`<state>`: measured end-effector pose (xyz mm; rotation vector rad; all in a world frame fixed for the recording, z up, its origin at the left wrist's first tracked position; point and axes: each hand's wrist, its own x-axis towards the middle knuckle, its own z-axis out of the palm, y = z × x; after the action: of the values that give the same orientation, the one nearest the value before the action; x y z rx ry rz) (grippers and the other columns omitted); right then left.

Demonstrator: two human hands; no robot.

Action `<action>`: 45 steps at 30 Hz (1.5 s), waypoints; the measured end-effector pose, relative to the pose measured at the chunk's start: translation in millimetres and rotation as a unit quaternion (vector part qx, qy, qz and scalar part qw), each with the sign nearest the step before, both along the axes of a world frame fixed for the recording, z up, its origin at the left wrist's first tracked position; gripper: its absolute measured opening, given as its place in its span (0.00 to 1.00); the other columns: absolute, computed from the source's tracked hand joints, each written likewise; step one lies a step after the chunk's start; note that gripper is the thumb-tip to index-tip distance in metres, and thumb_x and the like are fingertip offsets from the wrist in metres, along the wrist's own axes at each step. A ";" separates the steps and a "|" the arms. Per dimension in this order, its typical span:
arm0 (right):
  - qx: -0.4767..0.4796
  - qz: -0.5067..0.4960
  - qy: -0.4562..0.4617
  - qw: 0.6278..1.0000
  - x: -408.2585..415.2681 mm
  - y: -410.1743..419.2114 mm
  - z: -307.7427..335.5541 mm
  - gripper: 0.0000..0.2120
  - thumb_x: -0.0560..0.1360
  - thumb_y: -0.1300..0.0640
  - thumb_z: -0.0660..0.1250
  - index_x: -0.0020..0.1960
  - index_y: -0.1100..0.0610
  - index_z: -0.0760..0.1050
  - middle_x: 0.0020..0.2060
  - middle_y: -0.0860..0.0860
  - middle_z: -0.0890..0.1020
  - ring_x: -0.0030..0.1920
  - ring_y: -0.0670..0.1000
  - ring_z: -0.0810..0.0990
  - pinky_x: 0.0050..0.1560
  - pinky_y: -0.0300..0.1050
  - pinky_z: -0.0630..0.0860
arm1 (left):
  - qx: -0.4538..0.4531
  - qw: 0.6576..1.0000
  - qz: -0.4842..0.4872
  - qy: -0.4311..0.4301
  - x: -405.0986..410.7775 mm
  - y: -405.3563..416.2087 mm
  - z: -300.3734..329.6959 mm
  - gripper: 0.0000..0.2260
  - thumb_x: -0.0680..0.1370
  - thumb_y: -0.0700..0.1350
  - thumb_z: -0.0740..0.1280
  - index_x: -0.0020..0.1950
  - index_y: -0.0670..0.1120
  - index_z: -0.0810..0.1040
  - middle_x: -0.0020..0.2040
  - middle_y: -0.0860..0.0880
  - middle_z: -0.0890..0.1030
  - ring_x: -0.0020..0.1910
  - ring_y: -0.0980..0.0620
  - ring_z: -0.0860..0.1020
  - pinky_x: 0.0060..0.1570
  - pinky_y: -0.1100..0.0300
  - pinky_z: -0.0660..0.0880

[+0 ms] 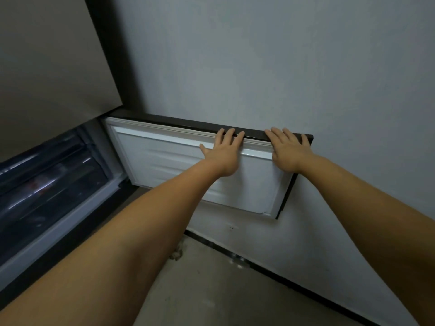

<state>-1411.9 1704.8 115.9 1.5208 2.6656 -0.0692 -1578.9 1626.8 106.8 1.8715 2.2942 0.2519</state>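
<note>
A low fridge door (164,165) stands swung wide open against the grey wall, its white moulded inner liner facing me and its dark outer edge along the top. My left hand (223,154) lies flat on the liner with its fingertips reaching over the door's top edge. My right hand (288,150) rests near the door's free end, fingers straight and laid over the dark top edge. Neither hand holds anything.
At the left, the open fridge compartment (47,180) shows clear drawers with dark contents. A closed upper fridge door (51,57) fills the upper left. The grey wall (282,67) is right behind the open door. A dark skirting (270,267) runs above the concrete floor (211,290).
</note>
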 end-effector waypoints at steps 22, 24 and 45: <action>-0.039 0.283 0.229 0.931 -136.1 -65.4 -40.0 0.17 0.81 0.57 0.57 0.68 0.58 0.72 0.66 0.55 0.74 0.66 0.56 0.71 0.65 0.50 0.69 | 0.143 0.948 0.257 -0.120 -90.1 -126.2 -52.0 0.23 0.80 0.41 0.57 0.76 0.46 0.60 0.73 0.44 0.65 0.71 0.43 0.65 0.68 0.48 0.65; -0.086 0.303 0.228 0.921 -173.5 -83.6 -59.9 0.16 0.80 0.58 0.58 0.65 0.60 0.75 0.62 0.57 0.77 0.63 0.58 0.75 0.63 0.50 0.71 | 0.144 0.927 0.308 -0.157 -110.1 -163.8 -61.3 0.23 0.80 0.41 0.57 0.75 0.45 0.62 0.72 0.42 0.68 0.70 0.43 0.67 0.68 0.50 0.66; -0.623 -0.004 0.346 0.702 -508.0 -179.5 -112.3 0.17 0.83 0.57 0.54 0.70 0.59 0.67 0.63 0.57 0.76 0.63 0.57 0.75 0.55 0.50 0.76 | 0.467 0.263 0.577 -0.616 -386.9 -292.3 -110.6 0.12 0.81 0.33 0.50 0.44 0.42 0.71 0.41 0.44 0.75 0.36 0.50 0.72 0.37 0.58 0.73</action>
<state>-1919.9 1525.3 3.6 0.9875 1.8622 -2.2381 -1965.8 1334.5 -3.8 -0.8343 1.3552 2.3409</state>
